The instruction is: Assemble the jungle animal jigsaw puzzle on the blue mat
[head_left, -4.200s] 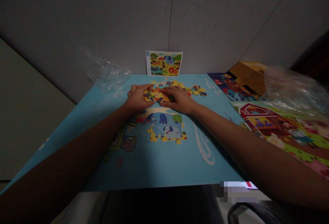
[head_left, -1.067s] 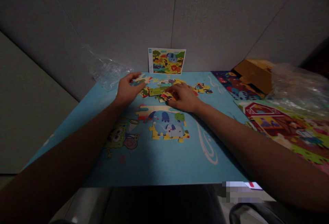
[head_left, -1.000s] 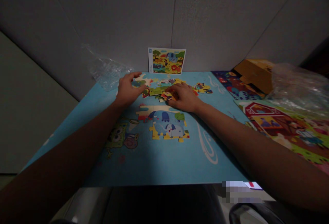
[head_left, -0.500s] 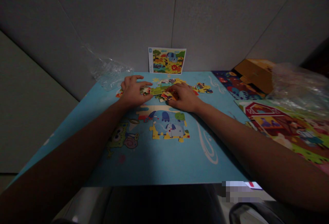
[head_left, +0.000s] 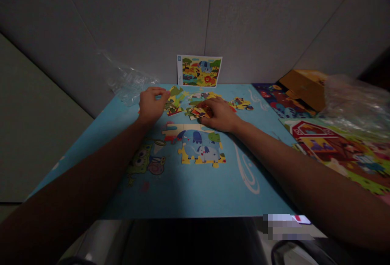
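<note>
My left hand [head_left: 153,103] is closed in a pinch at the left of a heap of loose puzzle pieces. A green puzzle piece [head_left: 176,91] shows at its fingertips, tilted up. My right hand [head_left: 219,114] curls its thumb and fingers round a red and yellow puzzle piece [head_left: 202,112] on the heap's near side. Nearer me lies a joined section of puzzle [head_left: 199,147] with two blue elephants, a cream and red strip along its top. Behind the heap a picture card [head_left: 199,71] of the animal scene leans on the wall.
Several pieces [head_left: 241,103] lie right of the heap on the blue table [head_left: 195,196]. A crumpled clear bag [head_left: 131,84] sits at the back left. To the right are a farm picture [head_left: 338,147], an open brown box [head_left: 301,88] and more clear plastic [head_left: 356,102].
My left hand has drawn its spread fingers together into a pinch and shifted slightly left. A green piece now stands raised at its fingertips. My right hand has hardly moved.
</note>
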Demonstrator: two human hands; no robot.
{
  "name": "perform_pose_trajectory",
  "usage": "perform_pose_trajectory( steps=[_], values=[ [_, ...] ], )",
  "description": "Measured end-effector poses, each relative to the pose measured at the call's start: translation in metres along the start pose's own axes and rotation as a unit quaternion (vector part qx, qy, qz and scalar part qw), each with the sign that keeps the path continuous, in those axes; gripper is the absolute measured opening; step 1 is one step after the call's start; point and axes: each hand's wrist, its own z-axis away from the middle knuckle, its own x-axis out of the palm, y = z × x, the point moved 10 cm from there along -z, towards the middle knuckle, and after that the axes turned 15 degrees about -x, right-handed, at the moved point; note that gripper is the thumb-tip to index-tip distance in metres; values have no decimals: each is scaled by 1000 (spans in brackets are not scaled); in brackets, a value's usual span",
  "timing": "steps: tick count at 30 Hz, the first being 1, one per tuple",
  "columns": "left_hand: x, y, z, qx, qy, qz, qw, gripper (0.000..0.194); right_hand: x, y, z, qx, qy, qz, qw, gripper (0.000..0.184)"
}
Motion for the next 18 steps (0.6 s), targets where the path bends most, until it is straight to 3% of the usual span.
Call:
perform_pose_trajectory(
  steps=[2,4,7,12,18],
  values=[
    [2,-9,0,-50,0,-61,997,21,-1,0,0,0,6,-3,1000,53],
    [3,-6,4,-47,-3,-112,993,33,-2,0,-1,-1,13,-12,1000,52],
    [13,17,18,48,-47,-122,990,59,-6,3,0,22,34,-47,998,49],
    [44,47,57,194,-204,-131,951,77,-12,13,5,89,91,-126,984,33],
    [55,52,79,262,-262,-150,917,77,-12,8,3,49,98,-141,984,34]
  ],
)
